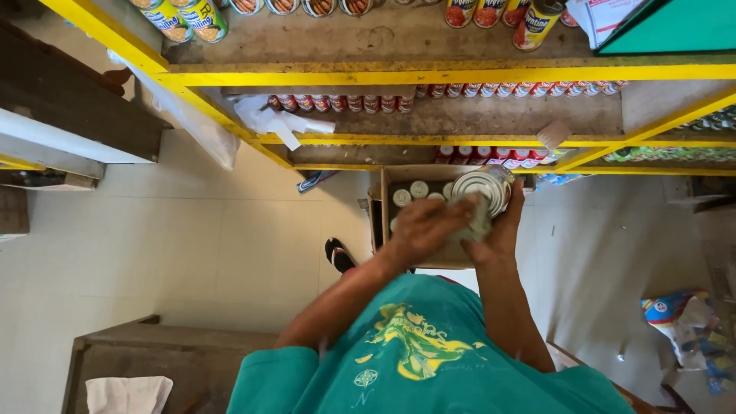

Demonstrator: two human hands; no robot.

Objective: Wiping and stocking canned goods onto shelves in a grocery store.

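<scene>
**Tin can held over an open carton, both hands engaged**

The person stands over an open cardboard carton (452,257) that rests on the pale tiled floor (192,245). All positions below are given relative to this carton.

**Position of the can.** A metal tin can (483,192) is held above the carton's far right corner, tilted so that its ribbed silver end faces the camera. More cans (410,192) stand upright inside the carton, at its far left, showing only their round tops.

**State of the hands.** The right hand (502,230) is clamped on the can from below and from the right, fingers wrapped around the body. The left hand (425,226) lies against the can's left side and appears motion-blurred; whether it grips the can or only touches it cannot be determined. The two hands are close together, with the can between them.

**Handling properties (assessed).** The can is rigid and will not deform under grip. If full, it is likely fairly heavy for its size. The metal wall and paper label are smooth and may slip. The best hold is around the cylindrical body, with the palm under the lower rim.

**Surroundings.** Beyond the carton stands a yellow-framed shelf unit (429,74) stocked with rows of red-labelled cans (341,102). A dark sandal (337,255) shows just left of the carton. A crumpled coloured bag (675,310) lies on the floor well to the right.
</scene>
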